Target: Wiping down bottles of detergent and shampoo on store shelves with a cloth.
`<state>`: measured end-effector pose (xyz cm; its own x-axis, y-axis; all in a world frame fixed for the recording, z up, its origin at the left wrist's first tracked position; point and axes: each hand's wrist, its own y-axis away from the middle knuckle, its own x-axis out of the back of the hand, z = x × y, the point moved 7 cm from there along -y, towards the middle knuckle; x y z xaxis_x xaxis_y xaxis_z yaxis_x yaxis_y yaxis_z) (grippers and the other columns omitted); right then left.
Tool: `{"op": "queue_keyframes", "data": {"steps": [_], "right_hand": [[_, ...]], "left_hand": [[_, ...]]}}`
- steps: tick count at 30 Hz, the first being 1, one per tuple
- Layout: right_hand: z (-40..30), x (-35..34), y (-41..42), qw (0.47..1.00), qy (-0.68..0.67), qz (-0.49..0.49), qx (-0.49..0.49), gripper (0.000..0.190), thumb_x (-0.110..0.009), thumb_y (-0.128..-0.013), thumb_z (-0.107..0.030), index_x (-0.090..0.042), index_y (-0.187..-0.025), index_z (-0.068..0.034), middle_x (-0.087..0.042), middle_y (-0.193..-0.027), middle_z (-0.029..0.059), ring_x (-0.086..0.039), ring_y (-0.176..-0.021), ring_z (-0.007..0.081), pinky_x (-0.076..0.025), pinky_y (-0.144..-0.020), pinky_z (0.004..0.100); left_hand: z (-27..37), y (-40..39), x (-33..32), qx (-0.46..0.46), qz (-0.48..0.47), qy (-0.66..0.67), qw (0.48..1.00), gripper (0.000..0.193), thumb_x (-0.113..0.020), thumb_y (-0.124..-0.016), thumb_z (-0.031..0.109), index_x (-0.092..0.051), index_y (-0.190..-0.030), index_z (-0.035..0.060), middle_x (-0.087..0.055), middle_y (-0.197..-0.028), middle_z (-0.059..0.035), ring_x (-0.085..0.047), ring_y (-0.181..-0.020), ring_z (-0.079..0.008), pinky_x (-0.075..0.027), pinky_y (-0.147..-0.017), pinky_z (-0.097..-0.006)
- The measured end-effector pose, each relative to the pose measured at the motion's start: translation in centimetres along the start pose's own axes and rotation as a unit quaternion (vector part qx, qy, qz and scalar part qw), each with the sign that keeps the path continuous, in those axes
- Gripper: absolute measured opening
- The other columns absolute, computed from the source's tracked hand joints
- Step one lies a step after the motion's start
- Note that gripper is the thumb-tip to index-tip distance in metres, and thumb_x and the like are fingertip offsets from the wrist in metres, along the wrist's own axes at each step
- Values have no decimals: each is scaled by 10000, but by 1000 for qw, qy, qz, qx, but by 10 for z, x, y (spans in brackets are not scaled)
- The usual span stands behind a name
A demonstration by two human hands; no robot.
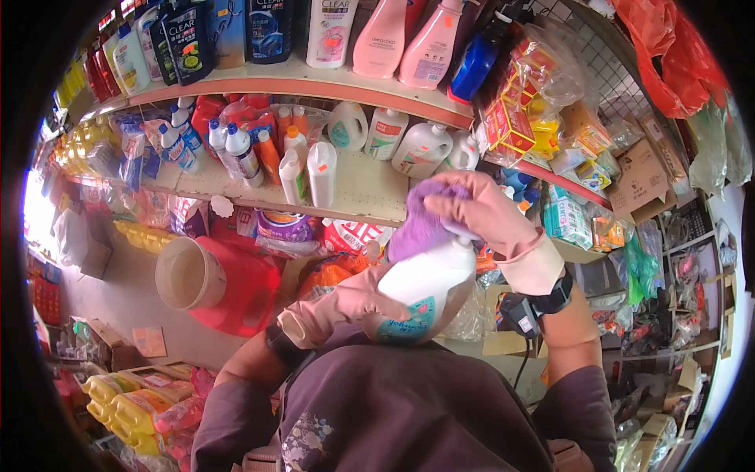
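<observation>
Both hands wear pink rubber gloves. My left hand (360,298) holds a large white plastic bottle (433,283) with a teal label, tilted in front of my chest. Pinched in the fingers of my right hand (472,206) is a purple cloth (416,227), which lies against the bottle's upper side near its neck. Cloth and glove partly hide the bottle's top. Beyond them, white bottles stand on the middle shelf (360,171), among them a white jug (422,150) with a handle.
Shampoo bottles and pink pump bottles (380,41) line the upper shelf (283,85). To the left are a pale bucket (189,274) and a red plastic stool or tub (242,289). Yellow jugs (130,407) stand lower left; cardboard boxes (640,177) and bagged goods crowd the right.
</observation>
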<state>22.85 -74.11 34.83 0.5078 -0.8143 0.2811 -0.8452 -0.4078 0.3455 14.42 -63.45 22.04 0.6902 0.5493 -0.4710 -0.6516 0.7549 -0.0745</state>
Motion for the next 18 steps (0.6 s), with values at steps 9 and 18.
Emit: {"op": "queue_keyframes", "data": {"steps": [9,18], "right_hand": [[-2,-6,63,910,101,139,376,350,-521,-913,-258,-599,-1148,-10,-590,-1186,146,-538,-1143,273,-394,-992,429],[41,-67,71,718,530,121,434,468,-576,-801,-438,-631,-1125,-105,-549,-1150,78,-394,-1255,347,-250,-1031,612]], "left_hand": [[3,11,2,25,69,55,996,635,-768,-711,78,-495,-1281,14,-621,-1154,-91,-562,-1079,-172,-436,-943,-333],[-1,13,14,-16,107,32,994,584,-761,-707,67,-521,-1238,28,-632,-1093,-78,-587,-999,-151,-469,-866,-319]]}}
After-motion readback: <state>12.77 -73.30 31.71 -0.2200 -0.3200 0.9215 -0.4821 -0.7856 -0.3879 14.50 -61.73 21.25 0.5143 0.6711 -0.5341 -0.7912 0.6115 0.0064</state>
